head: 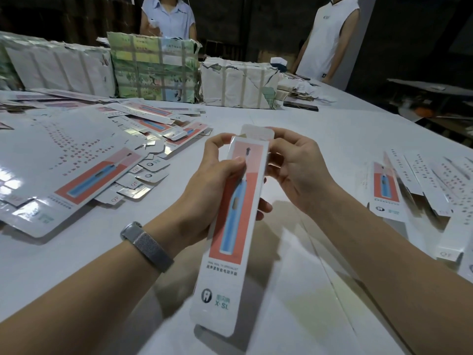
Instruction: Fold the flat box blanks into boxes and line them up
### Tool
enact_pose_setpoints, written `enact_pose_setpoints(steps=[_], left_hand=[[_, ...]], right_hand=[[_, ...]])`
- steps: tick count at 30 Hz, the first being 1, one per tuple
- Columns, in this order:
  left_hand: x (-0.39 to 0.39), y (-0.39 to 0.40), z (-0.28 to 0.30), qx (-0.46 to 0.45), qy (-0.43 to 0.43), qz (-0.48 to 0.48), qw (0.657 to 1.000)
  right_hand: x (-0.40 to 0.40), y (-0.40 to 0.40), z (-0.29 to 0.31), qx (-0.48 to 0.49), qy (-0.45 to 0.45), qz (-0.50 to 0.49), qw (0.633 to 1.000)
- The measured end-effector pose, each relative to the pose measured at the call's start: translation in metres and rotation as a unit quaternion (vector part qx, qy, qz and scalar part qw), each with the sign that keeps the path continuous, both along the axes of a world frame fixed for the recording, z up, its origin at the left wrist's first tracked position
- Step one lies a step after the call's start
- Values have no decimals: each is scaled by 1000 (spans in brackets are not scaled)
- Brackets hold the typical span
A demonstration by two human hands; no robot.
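Note:
I hold a long white toothbrush box (pixel 225 272) with a red panel and a blue brush picture, raised above the table in the middle of the view. My left hand (pixel 212 185) grips its left side, thumb across the front. My right hand (pixel 297 172) holds its upper right edge, fingers curled by the open top flap (pixel 257 130). A spread pile of flat box blanks (pixel 76 160) lies at the left. Several folded boxes (pixel 419 190) lie side by side at the right.
The white table (pixel 320 129) runs back to wrapped, taped paper bundles (pixel 153 67) along its far edge. Two people stand behind it, one at the back centre (pixel 167 16), one at the back right (pixel 330 39). The table's right edge falls off into a dark area.

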State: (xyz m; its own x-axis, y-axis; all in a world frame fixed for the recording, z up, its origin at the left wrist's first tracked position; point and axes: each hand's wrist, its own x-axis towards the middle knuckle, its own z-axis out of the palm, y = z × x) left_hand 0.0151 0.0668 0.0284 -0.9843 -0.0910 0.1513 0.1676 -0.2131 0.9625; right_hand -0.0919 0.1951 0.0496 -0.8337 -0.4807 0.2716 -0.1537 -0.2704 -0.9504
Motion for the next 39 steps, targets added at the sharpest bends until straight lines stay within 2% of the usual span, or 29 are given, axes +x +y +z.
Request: enact_pose_setpoints(steps=[3, 9, 13, 23, 29, 39], left_hand=[[-1, -1, 0, -19, -6, 7, 1000], [-1, -6, -4, -18, -3, 27, 999], [-3, -4, -6, -29, -1, 41, 999], [-2, 1, -7, -60, 20, 15, 998], [0, 2, -6, -94, 24, 11, 995], [0, 3, -3, -88, 31, 12, 996]], right_hand=[[0, 1, 0, 10, 50, -12, 999], [2, 2, 0, 5, 47, 71, 996], [7, -2, -1, 16, 86, 43, 995], [5, 3, 7, 36, 23, 49, 998], [7, 3, 8, 42, 50, 19, 998], [8, 5, 13, 50, 57, 8, 997]])
